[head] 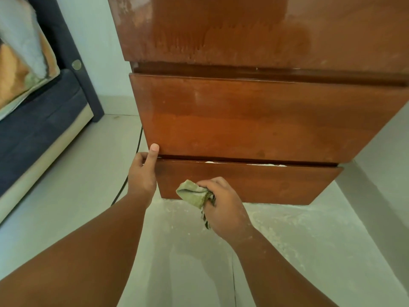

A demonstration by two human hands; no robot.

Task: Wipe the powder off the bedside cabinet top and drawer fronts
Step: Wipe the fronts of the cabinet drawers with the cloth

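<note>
- Cloth [194, 192] sat bunched in the right hand [223, 206], fingers clamped around it, held just in front of the lower drawer front [254, 182] near its left end.
- Left hand [141, 173] gripped that drawer's left edge, fingers curled behind it, thumb up against the upper drawer front [254, 120].
- Drawer's long axis ran left to right, so the unwiped span lay to the right of the cloth; the right hand was nearer.
- Powder [243, 163] showed white in the gap between drawers and streaked the cabinet top [243, 29].
- Cabinet's right side was cut off; left fingertips were hidden.
</note>
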